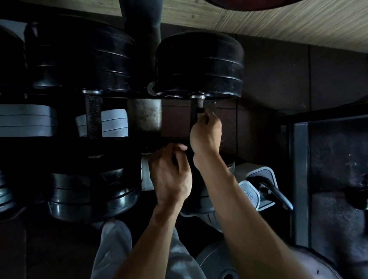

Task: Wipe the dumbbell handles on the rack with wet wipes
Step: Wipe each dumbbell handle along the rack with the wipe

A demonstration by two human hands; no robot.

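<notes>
Head view looks down on my two hands at the rightmost dumbbell, which lies across the rack with its black weight stack above my knuckles. My right hand is curled round the dark handle just below the stack; whether a wipe sits under the fingers I cannot tell in this dim light. My left hand is curled lower on the same bar, steadying it. This dumbbell looks heavy and rigid, so I judge it will not shift; the metal handle is hard, likely rough, and a damp wipe should drag rather than slip.
</notes>
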